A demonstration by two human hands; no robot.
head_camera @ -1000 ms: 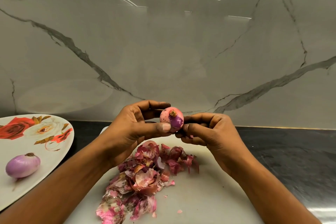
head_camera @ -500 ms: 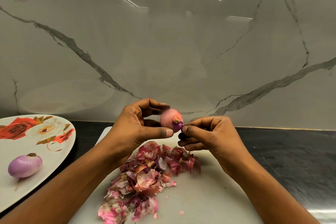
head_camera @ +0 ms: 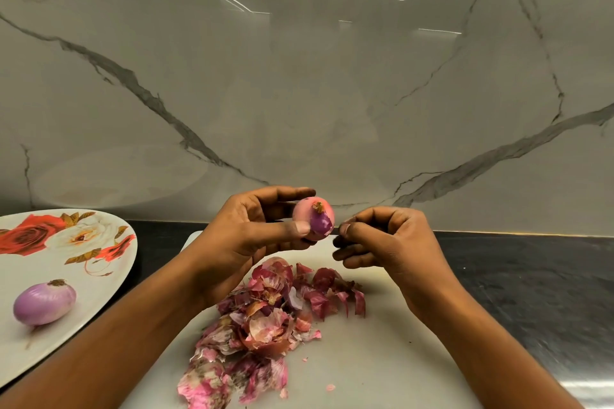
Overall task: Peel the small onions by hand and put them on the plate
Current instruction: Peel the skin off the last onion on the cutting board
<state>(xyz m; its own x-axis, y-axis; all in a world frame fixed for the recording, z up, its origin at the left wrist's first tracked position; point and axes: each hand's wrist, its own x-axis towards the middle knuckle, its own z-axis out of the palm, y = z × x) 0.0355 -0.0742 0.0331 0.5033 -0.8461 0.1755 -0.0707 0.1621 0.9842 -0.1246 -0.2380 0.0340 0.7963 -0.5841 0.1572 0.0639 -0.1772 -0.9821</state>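
Grey-veined marble wall [head_camera: 299,93] fills the upper part of the head view, with streaks of light glinting on its polished face, and below it runs a dark countertop [head_camera: 531,276]. On that counter lies a white cutting board [head_camera: 382,359], and on the board sits a loose heap of onion skins [head_camera: 265,319], papery pink and maroon, with a few tiny flakes scattered just beside it. Both forearms reach in from the bottom edge and the hands meet above the far part of the board. The left hand [head_camera: 252,229] grasps a small onion [head_camera: 314,217], the thumb pressed on its near side and the fingers curled round the back. This onion is only partly peeled: pale pink dry skin covers most of it, a glossy purple patch is bared on the side towards the other hand, and a tan root tuft points up. The right hand [head_camera: 388,239] is just beside the onion, fingers curled in and thumb tip meeting forefinger tip; whether a sliver of skin sits between them cannot be told. To the left, apart from the board, a plate [head_camera: 99,292] printed with red and white roses holds one peeled onion [head_camera: 44,303], smooth and pale purple, lying on its side
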